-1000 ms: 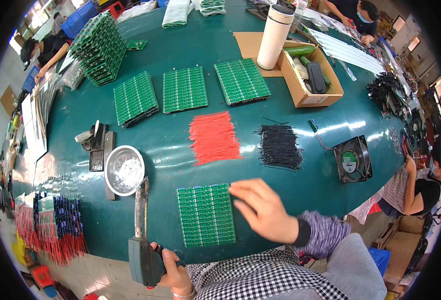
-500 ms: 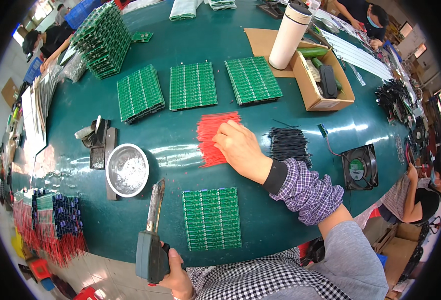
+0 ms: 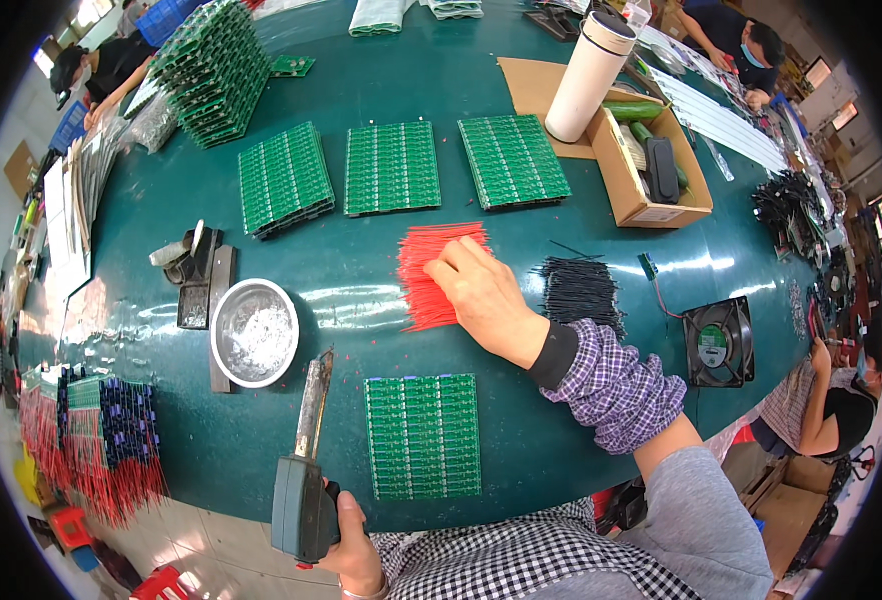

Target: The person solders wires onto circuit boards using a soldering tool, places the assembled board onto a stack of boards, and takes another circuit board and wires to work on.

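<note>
My left hand (image 3: 355, 552) is wrapped round the grip of a grey-green soldering gun (image 3: 301, 508), its long metal barrel pointing up over the table's near edge. My right hand (image 3: 497, 306) rests on a pile of red wires (image 3: 426, 290), thumb and fingertips pinched together at the wires. The curled fingers hide how many wires they hold. Straight in front of me lies a green circuit board panel (image 3: 423, 438), just right of the gun. To the right of my right hand is a bundle of short black wires (image 3: 581, 292).
Three stacks of green panels (image 3: 393, 168) stand beyond the red wires. A white bowl (image 3: 223, 350) sits at left. Wired boards (image 3: 111, 425) hang over the near left edge. At right are a fan (image 3: 718, 342), a cardboard box (image 3: 651, 212) and a white bottle (image 3: 589, 80). Other people work around the table.
My right hand has stayed at the red wires with only a slight shift. The soldering gun is still in my left hand. The whole view has moved slightly.
</note>
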A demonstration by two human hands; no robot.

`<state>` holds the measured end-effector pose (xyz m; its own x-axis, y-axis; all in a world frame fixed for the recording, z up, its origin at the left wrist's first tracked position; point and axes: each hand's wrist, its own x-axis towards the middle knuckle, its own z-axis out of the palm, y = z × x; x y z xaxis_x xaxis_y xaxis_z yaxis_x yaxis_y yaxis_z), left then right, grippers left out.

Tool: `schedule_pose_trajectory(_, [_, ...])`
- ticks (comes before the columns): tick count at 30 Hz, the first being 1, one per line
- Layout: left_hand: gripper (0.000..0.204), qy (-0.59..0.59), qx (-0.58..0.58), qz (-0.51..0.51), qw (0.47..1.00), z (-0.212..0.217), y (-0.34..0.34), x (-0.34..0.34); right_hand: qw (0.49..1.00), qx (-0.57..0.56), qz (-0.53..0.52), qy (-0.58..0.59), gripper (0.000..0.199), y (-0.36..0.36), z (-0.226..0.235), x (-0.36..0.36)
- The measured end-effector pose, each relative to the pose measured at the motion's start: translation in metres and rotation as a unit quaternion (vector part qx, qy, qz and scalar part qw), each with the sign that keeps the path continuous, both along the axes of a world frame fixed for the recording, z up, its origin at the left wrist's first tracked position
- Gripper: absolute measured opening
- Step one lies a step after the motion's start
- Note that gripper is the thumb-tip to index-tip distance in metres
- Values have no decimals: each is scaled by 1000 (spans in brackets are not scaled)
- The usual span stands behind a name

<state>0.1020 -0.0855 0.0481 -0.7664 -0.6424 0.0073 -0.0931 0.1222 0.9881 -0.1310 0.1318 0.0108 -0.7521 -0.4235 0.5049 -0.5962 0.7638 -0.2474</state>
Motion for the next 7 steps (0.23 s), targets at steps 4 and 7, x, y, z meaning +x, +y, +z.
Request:
schedule_pose_trajectory(4, [40,-2,1,1,1000,-1,0,1,1000,-12,9,-27,11,2,3,2])
schedule_pose_trajectory(7, [40,0,7,-2,1000,0,1,1,999,-10,11,-30,13,3,4,2])
